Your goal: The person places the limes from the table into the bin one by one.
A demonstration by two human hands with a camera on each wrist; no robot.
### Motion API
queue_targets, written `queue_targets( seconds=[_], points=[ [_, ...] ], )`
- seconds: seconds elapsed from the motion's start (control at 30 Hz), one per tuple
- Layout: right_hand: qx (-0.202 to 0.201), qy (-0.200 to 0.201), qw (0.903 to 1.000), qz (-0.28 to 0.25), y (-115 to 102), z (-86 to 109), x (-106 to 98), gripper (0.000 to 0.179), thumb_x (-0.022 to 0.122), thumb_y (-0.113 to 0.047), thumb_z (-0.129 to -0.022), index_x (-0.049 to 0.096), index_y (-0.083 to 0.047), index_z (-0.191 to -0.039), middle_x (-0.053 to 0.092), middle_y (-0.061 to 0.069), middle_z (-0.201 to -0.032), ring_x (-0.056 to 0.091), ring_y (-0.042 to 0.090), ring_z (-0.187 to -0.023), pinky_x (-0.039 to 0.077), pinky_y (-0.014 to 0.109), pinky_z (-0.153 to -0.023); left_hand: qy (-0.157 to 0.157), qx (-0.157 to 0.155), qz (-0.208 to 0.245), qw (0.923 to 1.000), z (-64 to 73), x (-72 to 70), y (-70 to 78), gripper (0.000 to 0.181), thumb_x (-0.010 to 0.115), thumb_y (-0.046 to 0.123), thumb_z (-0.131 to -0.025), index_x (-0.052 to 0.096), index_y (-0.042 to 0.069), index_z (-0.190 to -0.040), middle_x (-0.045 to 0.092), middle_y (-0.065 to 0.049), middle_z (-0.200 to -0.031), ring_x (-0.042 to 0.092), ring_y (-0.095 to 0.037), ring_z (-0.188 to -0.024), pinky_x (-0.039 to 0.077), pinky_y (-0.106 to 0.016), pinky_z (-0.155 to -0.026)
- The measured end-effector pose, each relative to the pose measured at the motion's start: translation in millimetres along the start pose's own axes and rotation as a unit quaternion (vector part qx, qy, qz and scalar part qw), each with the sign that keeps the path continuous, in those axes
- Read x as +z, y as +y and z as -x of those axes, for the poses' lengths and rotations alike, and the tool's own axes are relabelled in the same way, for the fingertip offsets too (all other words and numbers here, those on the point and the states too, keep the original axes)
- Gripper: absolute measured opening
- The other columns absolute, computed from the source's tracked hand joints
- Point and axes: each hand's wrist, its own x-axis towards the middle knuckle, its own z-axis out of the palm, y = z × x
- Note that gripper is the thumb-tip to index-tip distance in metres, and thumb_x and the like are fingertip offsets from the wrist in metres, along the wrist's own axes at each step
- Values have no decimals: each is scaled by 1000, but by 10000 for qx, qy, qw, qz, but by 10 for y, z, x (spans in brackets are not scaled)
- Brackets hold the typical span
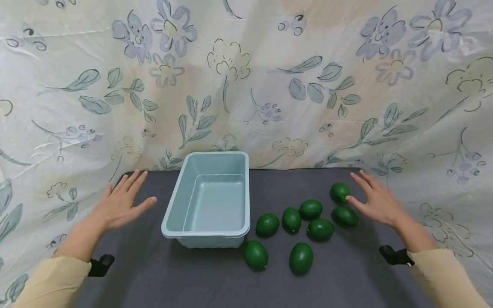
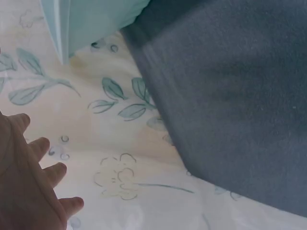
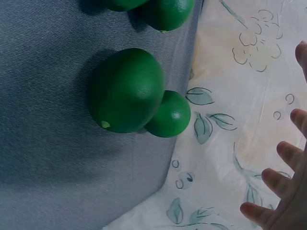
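My left hand (image 1: 122,206) hovers with spread fingers left of a pale blue plastic basin (image 1: 206,234); it holds nothing. In the left wrist view, the fingers of that hand (image 2: 29,177) show at the lower left, and part of the basin (image 2: 96,24) at the top. On the right, my right hand (image 1: 379,204) is held out, fingers extended and grasping nothing, beside two green limes (image 1: 345,216). Several more limes (image 1: 301,258) lie scattered between the basin and that hand. The right wrist view shows a large-looking lime (image 3: 127,91) apart from the fingertips (image 3: 256,212).
A dark grey cloth-like table surface (image 1: 192,278) lies under everything. Behind it and at both sides hangs a floral curtain (image 1: 246,85). Black straps (image 1: 102,265) sit at both wrists, by the beige sleeves (image 1: 57,278).
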Motion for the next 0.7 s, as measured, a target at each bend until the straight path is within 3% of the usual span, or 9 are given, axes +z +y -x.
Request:
queue_targets(
  seconds=[0.3, 0.7],
  points=[
    [-180, 395, 9979, -480, 71, 65, 134, 72, 61, -36, -86, 28, -8, -144, 27, 29, -142, 33, 54, -118, 28, 67, -85, -38, -189, 597, 9980, -3, 33, -56, 85, 42, 58, -89, 2, 11, -149, 11, -26, -150, 17, -53, -130, 16, -72, -93],
    [20, 623, 9910, -1187, 172, 166, 353, 67, 63, -25, -87, 31, -4, -142, 31, 31, -139, 31, 52, -121, 29, 65, -85, -140, -343, 1691, 9849, -50, 166, -75, 88, 47, 52, -90, -3, 8, -148, 12, -31, -147, 18, -52, -130, 22, -68, -95]
  ],
)
